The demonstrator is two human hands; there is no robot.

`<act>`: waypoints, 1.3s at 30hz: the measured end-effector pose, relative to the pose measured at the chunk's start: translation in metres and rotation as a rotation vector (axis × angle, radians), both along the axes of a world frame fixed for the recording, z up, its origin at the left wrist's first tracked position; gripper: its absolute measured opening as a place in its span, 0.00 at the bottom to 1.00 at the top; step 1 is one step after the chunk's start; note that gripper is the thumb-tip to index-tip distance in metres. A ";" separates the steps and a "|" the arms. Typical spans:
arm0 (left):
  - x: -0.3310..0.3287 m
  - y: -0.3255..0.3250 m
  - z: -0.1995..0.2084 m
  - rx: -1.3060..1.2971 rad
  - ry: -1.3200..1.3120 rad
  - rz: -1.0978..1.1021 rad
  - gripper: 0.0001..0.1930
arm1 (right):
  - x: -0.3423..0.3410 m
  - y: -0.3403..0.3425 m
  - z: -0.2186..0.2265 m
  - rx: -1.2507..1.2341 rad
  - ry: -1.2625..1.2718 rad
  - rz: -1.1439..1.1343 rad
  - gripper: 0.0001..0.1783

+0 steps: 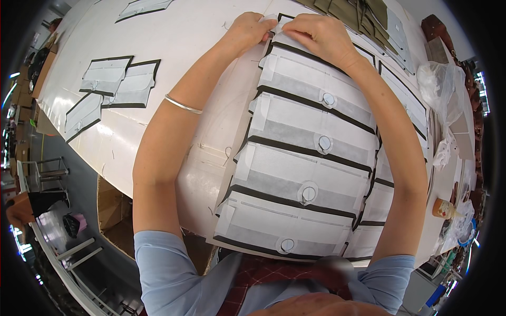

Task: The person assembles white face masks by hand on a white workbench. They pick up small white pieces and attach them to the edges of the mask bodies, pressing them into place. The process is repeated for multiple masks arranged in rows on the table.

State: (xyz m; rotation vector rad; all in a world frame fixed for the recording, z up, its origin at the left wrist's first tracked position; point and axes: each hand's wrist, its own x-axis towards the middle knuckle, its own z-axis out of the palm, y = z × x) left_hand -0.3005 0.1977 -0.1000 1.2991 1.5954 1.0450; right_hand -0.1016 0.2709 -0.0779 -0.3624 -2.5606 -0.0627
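A white fabric piece with a dark edge (282,23) lies at the far end of a column of overlapping white pieces (300,174) on the white counter (174,47), and both hands pinch its top edge. The left hand (247,32) and the right hand (319,34) each have a grip closed on it, fingertips nearly touching. More such pieces (113,84) lie well apart to the left, and olive fabric pieces (353,10) lie just beyond the right hand.

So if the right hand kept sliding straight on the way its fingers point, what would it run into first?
The right hand points left across the top fabric panel, so it would most likely meet the left hand first; their fingertips already look almost touching, though depth is unclear.
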 end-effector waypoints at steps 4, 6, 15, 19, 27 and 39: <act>-0.002 0.002 -0.002 0.012 0.001 0.015 0.18 | -0.001 -0.005 0.004 0.066 -0.056 0.040 0.07; -0.002 0.005 -0.005 0.005 0.005 0.024 0.18 | -0.002 -0.007 0.004 0.108 -0.060 0.048 0.07; 0.000 0.005 -0.001 -0.012 0.005 0.028 0.17 | -0.001 -0.004 0.004 0.235 -0.094 0.108 0.05; -0.001 0.005 -0.002 -0.007 0.009 0.021 0.17 | 0.002 -0.004 0.008 0.261 -0.161 0.131 0.07; -0.001 0.007 -0.001 -0.020 0.004 0.047 0.17 | 0.011 -0.008 0.013 0.126 -0.229 0.164 0.21; -0.005 0.011 0.005 -0.034 -0.043 -0.050 0.15 | 0.012 -0.009 0.005 0.050 -0.242 -0.019 0.25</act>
